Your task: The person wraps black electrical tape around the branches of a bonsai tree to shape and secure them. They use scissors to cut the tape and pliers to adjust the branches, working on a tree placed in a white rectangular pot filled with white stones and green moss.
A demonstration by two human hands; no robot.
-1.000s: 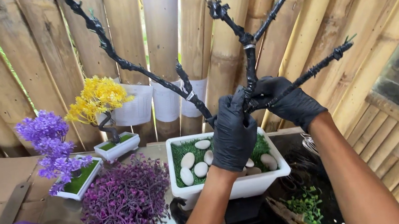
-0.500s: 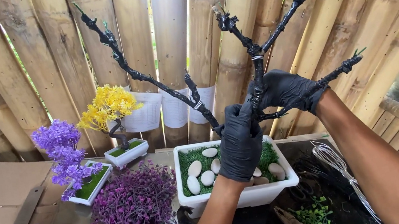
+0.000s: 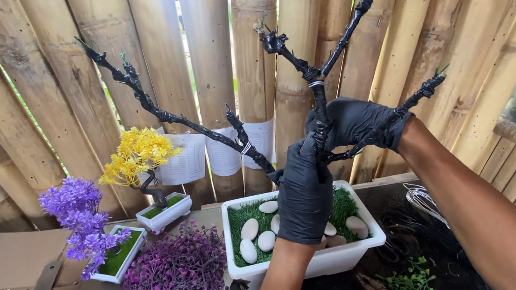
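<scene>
Looking down through the head camera, I note the left hand (image 3: 305, 192), black-gloved, clenched around the trunk of a bare black-wrapped wire tree (image 3: 316, 99), which stands above a white rectangular planter with green turf and white pebbles (image 3: 308, 263). The right hand (image 3: 358, 122), also gloved, grasps a side branch. Judged progress: frame wrapped and seated; branches carry no foliage yet. Finished yellow (image 3: 137, 155) and purple miniature trees (image 3: 80, 216) stand left. Three white rounded paper labels (image 3: 187, 162) hang on the bamboo fence (image 3: 56, 73) behind.
</scene>
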